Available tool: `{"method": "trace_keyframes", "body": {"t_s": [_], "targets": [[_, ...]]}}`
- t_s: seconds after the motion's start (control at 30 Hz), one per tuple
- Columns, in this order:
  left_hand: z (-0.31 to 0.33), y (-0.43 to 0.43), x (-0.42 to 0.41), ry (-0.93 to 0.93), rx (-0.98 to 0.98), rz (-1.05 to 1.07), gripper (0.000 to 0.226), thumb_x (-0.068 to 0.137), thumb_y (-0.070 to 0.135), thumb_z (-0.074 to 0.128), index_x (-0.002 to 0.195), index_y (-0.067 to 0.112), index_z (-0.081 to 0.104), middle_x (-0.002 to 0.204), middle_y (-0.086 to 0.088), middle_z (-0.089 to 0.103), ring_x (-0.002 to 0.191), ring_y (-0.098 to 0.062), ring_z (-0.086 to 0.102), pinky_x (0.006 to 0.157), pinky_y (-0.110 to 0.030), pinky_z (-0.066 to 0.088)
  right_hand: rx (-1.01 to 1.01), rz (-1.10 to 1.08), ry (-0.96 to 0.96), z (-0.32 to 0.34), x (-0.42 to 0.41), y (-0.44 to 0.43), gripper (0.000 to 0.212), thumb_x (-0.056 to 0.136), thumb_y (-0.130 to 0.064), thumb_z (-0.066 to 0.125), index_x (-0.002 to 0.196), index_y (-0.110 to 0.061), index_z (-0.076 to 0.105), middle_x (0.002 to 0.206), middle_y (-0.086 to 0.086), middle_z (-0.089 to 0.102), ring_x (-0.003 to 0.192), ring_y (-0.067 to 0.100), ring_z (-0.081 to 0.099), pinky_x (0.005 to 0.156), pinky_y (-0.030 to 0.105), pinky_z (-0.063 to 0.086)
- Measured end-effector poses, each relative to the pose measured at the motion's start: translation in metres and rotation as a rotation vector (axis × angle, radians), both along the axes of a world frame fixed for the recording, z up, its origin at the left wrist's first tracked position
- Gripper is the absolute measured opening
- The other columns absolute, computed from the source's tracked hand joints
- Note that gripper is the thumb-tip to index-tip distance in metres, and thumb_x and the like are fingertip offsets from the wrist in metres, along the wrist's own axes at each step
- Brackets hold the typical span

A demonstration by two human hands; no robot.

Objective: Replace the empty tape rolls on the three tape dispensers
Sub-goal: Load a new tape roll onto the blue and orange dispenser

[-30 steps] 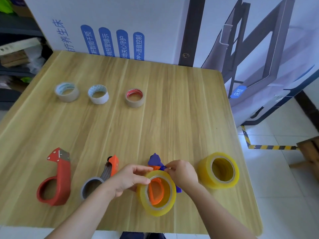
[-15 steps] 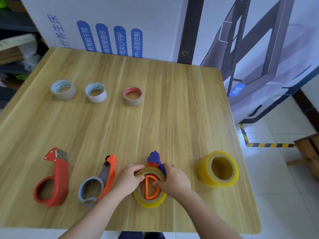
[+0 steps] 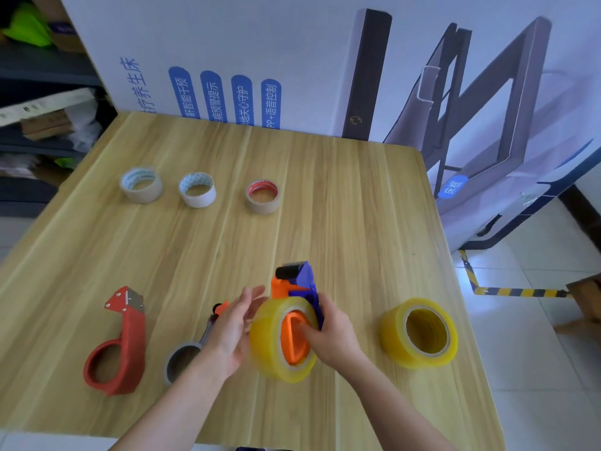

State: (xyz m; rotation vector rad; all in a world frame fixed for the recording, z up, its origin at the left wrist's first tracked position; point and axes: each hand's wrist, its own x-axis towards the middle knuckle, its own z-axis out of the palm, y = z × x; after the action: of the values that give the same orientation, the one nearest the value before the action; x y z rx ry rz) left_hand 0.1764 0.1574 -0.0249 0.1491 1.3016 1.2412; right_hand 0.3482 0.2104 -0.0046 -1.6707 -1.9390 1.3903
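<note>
Dispensers, three; yellow rolls, two; empty cores, three, upper left.
Right hand grips the loaded dispenser; left hand spread, fingers released.

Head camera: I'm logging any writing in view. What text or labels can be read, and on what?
"床框": blue oval tag on the printed board right of the table.
"语音控制": rightmost blue strip on the white board behind the table.
Other three blue strips and the large characters left of them: partly cut off, not read with certainty.
Print on the three small tape rolls' cores: too small to read.
</note>
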Motion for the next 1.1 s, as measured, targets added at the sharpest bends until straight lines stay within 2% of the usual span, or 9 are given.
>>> {"method": "trace_keyframes", "body": {"t_s": [0.13, 0.2, 0.27, 0.4, 0.5, 0.67, 0.8, 0.9, 1.1], "targets": [[0.043, 0.004, -0.005, -0.385, 0.222, -0.212, 0.053, 0.074, 0.04, 0.076, 0.114, 0.006, 0.07, 0.112, -0.018, 0.07, 0.104, -0.029, 0.067, 0.083, -0.039, 0.055, -0.047, 0.011, 0.365, 0.042, -0.013, 0.009, 0.032, 0.084, -0.005, 0.067, 0.112, -0.018, 0.059, 0.101, 0.0, 0.07, 0.087, 0.004, 0.064, 0.084, 0.033, 0.056], [0.06, 0.004, -0.009, -0.431, 0.5, -0.268, 0.051, 0.099, 0.025, 0.041, 0.135, -0.011, 0.043, 0.137, -0.03, 0.048, 0.131, -0.036, 0.045, 0.108, -0.043, 0.034, -0.067, 0.015, 0.474, 0.062, -0.017, 0.012, 0.039, 0.087, -0.002, 0.066, 0.122, -0.018, 0.057, 0.109, 0.001, 0.07, 0.098, 0.008, 0.066, 0.088, 0.032, 0.056], [0.078, 0.002, -0.017, -0.307, 0.696, -0.182, 0.047, 0.101, 0.009, 0.017, 0.142, -0.012, 0.025, 0.145, -0.035, 0.033, 0.137, -0.042, 0.032, 0.113, -0.046, 0.024, -0.078, 0.018, 0.535, 0.078, -0.021, 0.015, 0.044, 0.088, -0.004, 0.067, 0.128, -0.018, 0.054, 0.116, 0.004, 0.069, 0.107, 0.016, 0.065, 0.09, 0.038, 0.057], [0.098, 0.01, -0.016, 0.088, 0.462, -0.275, 0.057, 0.055, 0.03, 0.089, 0.109, 0.024, 0.07, 0.105, -0.014, 0.071, 0.094, -0.027, 0.071, 0.075, -0.04, 0.057, -0.023, 0.057, 0.577, 0.1, -0.026, 0.02, 0.046, 0.086, -0.001, 0.068, 0.126, -0.018, 0.055, 0.116, 0.005, 0.068, 0.11, 0.022, 0.064, 0.085, 0.045, 0.058], [0.119, 0.014, -0.014, 0.35, 0.54, -0.234, 0.07, 0.059, 0.015, 0.085, 0.123, 0.027, 0.06, 0.113, -0.013, 0.069, 0.107, -0.035, 0.064, 0.087, -0.058, 0.052, 0.03, 0.035, 0.627, 0.109, -0.033, 0.017, 0.054, 0.084, 0.005, 0.067, 0.129, -0.02, 0.054, 0.115, 0.007, 0.069, 0.107, 0.024, 0.065, 0.083, 0.045, 0.058], [0.144, 0.013, -0.01, 0.539, 0.605, -0.065, 0.073, 0.057, 0.017, 0.079, 0.126, 0.031, 0.056, 0.104, -0.006, 0.071, 0.103, -0.022, 0.066, 0.081, -0.042, 0.055, 0.259, -0.021, 0.633, 0.129, -0.04, 0.012, 0.058, 0.081, -0.002, 0.072, 0.116, -0.045, 0.056, 0.116, -0.013, 0.063, 0.109, 0.004, 0.06, 0.081, 0.023, 0.053], [0.166, 0.021, -0.014, 0.615, 0.517, 0.093, 0.059, 0.05, 0.027, 0.079, 0.106, 0.03, 0.058, 0.095, -0.006, 0.068, 0.086, -0.021, 0.065, 0.064, -0.039, 0.055, 0.245, -0.021, 0.808, 0.154, -0.032, 0.007, 0.014, 0.092, -0.025, 0.059, 0.093, -0.03, 0.072, 0.091, -0.006, 0.071, 0.084, 0.005, 0.065, 0.071, 0.021, 0.05], [0.18, 0.029, -0.018, 0.597, 0.443, 0.173, 0.048, 0.055, 0.03, 0.073, 0.1, 0.025, 0.055, 0.096, -0.009, 0.066, 0.083, -0.025, 0.066, 0.067, -0.047, 0.056, 0.18, 0.138, 0.885, 0.172, -0.031, 0.0, 0.04, 0.088, -0.052, 0.055, 0.099, -0.017, 0.07, 0.087, -0.003, 0.072, 0.081, 0.009, 0.066, 0.072, 0.02, 0.05], [0.196, 0.027, -0.025, 0.601, 0.392, 0.021, 0.045, 0.063, 0.037, 0.077, 0.101, 0.027, 0.055, 0.098, -0.006, 0.067, 0.084, -0.021, 0.07, 0.067, -0.04, 0.059, 0.162, 0.265, 0.778, 0.191, -0.038, -0.002, 0.057, 0.069, -0.045, 0.076, 0.115, -0.015, 0.062, 0.09, -0.007, 0.073, 0.083, 0.007, 0.069, 0.07, 0.017, 0.052]]}}
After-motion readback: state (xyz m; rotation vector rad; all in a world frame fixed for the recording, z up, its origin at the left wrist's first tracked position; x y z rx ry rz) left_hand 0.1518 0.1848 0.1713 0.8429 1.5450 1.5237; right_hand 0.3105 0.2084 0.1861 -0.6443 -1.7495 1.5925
